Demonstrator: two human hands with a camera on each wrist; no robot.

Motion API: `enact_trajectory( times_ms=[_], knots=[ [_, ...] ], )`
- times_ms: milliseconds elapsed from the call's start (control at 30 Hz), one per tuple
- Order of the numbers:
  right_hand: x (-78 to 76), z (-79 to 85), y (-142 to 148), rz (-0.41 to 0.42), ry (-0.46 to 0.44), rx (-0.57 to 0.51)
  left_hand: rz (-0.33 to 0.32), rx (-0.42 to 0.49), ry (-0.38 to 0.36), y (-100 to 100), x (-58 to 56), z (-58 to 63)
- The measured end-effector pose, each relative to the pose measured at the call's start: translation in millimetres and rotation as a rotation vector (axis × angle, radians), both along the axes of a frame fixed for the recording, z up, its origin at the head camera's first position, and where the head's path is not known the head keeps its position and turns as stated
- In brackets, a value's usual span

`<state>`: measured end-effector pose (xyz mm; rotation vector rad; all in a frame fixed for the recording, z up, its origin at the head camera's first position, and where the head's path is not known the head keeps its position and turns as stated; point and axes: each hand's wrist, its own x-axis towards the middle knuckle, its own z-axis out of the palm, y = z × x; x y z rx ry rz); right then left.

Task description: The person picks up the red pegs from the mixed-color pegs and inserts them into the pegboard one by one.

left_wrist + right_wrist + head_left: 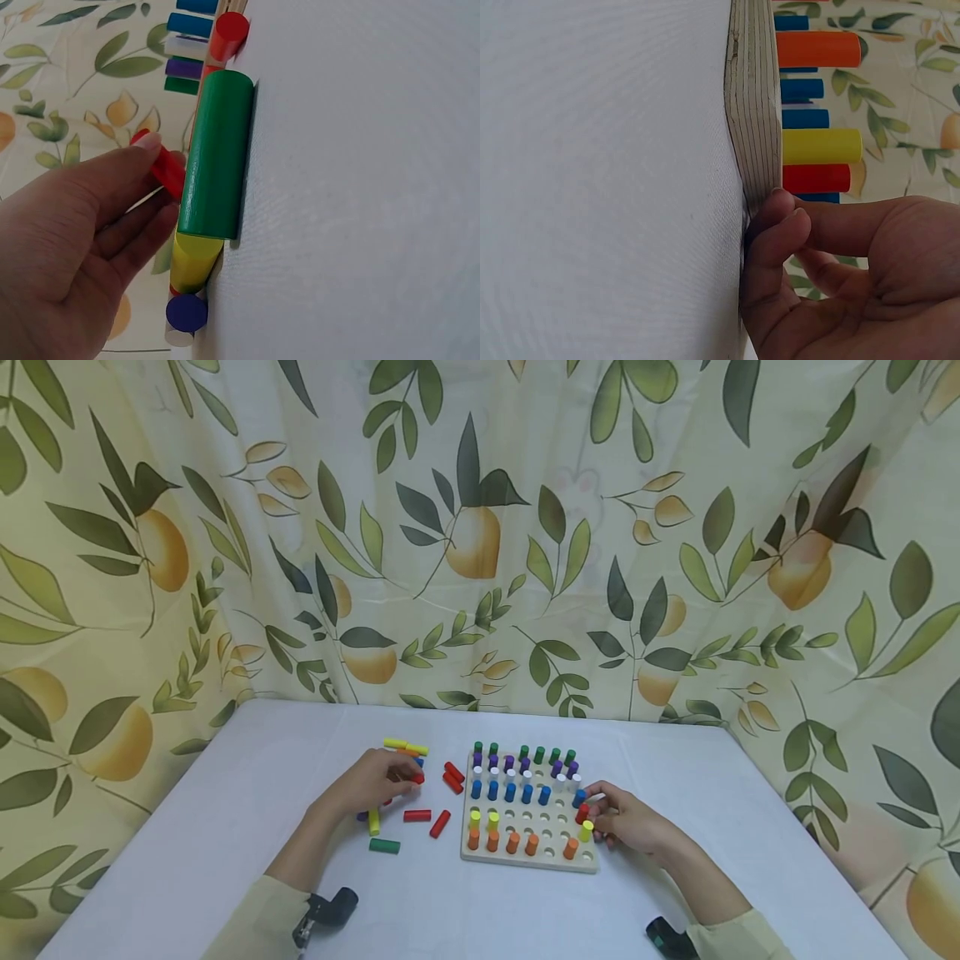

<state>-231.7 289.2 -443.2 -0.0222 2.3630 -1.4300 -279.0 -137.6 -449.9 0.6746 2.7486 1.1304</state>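
My left hand pinches a red peg between thumb and fingers, above loose pegs left of the pegboard. The wooden pegboard carries upright pegs in colour rows: green at the back, then purple, white, blue, yellow and orange. At its right edge is my right hand, whose curled fingertips grip the board's side in the right wrist view. Beside those fingers a red peg stands in the board, between a blue peg and a yellow peg. Some of the right fingers are hidden behind the pegs and the hand.
Loose pegs lie on the white table between left hand and board: a green peg, a yellow peg, several red ones such as a red peg, and more yellow behind the hand. A patterned curtain hangs behind the table.
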Motion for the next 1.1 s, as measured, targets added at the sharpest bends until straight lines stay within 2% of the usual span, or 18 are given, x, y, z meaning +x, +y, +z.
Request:
enact_trajectory(
  times_ms=[367,567,767,1000,1100],
  knots=[
    [1.3,3.5,-1,-0.009,-0.005,0.004,-0.001,0.057,0.029,2,0.7,1.8],
    [0.5,5.4,-1,-0.024,-0.012,0.013,-0.037,0.078,0.058,7,3.9,8.6],
    [-0.5,6.3,-2,-0.009,-0.002,0.019,-0.04,0.087,0.05,10,6.9,13.1],
    [0.0,2.9,-3,-0.033,-0.019,0.01,-0.032,0.096,0.032,14,8.5,13.6],
    [1.4,2.7,-2,-0.02,-0.012,0.002,-0.04,0.101,0.036,16,7.5,12.9]
  ],
)
